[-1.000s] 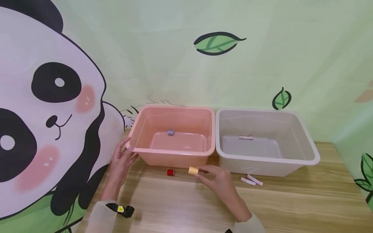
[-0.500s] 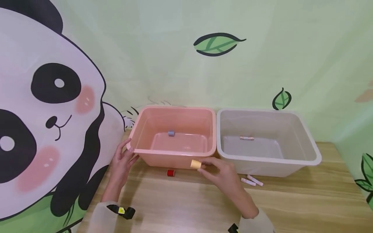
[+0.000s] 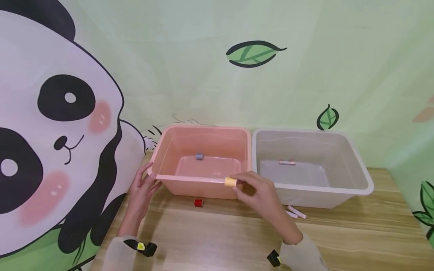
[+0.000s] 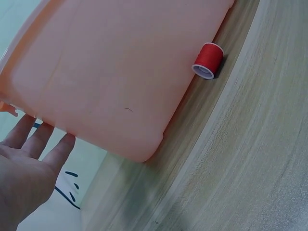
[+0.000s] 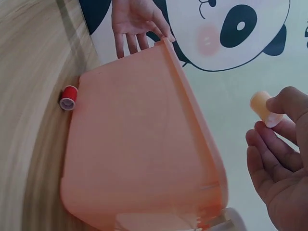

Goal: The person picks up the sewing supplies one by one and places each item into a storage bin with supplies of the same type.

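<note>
Resting at the pink tub's (image 3: pixel 203 188) seven o'clock corner, the left hand (image 3: pixel 139 192) has its fingers fairly straight against the rim and outer wall, curled round nothing. A blue spool (image 3: pixel 199 156) lies inside at about eleven o'clock, and a red spool (image 3: pixel 198 203) sits on the table (image 3: pixel 210 237) just outside at six. The change is at five o'clock: the yellow spool (image 3: pixel 231 182), low before the front wall a second ago, is now up at rim level, neither inside the tub nor let go. The right hand (image 3: pixel 262 194) pinches it between thumb and forefinger, other fingers loosely bent; depth is hard to judge, but it seems just clear of the rim. Farther right, the gray tub (image 3: pixel 305 195) holds one printed stick (image 3: pixel 287 163) at nine o'clock; two more sticks (image 3: pixel 297 212), partly hidden by that hand, lie outside near seven.
</note>
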Available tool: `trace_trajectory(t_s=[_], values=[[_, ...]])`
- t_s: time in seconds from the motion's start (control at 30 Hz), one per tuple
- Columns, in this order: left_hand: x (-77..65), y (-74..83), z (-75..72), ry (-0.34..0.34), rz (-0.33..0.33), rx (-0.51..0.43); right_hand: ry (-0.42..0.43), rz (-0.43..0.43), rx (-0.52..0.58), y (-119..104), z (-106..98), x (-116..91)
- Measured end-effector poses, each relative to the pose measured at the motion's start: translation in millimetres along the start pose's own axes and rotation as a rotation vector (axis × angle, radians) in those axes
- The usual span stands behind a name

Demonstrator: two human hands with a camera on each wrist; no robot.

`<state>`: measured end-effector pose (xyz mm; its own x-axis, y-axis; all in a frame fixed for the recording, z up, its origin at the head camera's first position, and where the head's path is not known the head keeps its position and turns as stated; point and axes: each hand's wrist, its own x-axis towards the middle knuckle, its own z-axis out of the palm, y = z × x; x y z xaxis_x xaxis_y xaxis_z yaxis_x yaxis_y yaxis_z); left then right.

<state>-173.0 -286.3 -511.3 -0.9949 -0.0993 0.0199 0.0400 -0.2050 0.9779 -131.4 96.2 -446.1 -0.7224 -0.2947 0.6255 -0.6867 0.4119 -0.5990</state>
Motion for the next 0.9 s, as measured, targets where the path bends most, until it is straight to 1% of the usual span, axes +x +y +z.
trace_trajectory(t_s=[0.2, 0.33, 0.4, 0.47, 0.63, 0.77, 0.9], values=[[0.9, -0.6, -1.5, -0.001, 0.001, 0.01, -0.003, -0.059, -0.042, -1.1, -6.6, 17.8], [0.9, -1.7, -2.4, 0.001, 0.001, 0.018, -0.014, -0.07, -0.051, -2.1, -9.6, 27.8], [0.8, -2.3, -3.1, 0.003, 0.002, 0.024, -0.033, -0.061, -0.055, -3.1, -11.0, 32.6], [1.0, -2.4, -3.2, 0.003, 0.002, 0.028, -0.05, -0.031, -0.049, -3.6, -12.6, 36.9], [0.7, -2.4, -3.7, 0.006, 0.0, 0.036, -0.09, 0.035, 0.025, -3.7, -16.5, 49.0], [0.4, -2.1, -3.6, 0.008, -0.002, 0.04, -0.098, 0.029, 0.058, -1.2, -19.0, 61.6], [0.8, -2.0, -3.1, 0.005, -0.001, 0.042, -0.103, 0.041, 0.037, 1.5, -21.0, 75.9]])
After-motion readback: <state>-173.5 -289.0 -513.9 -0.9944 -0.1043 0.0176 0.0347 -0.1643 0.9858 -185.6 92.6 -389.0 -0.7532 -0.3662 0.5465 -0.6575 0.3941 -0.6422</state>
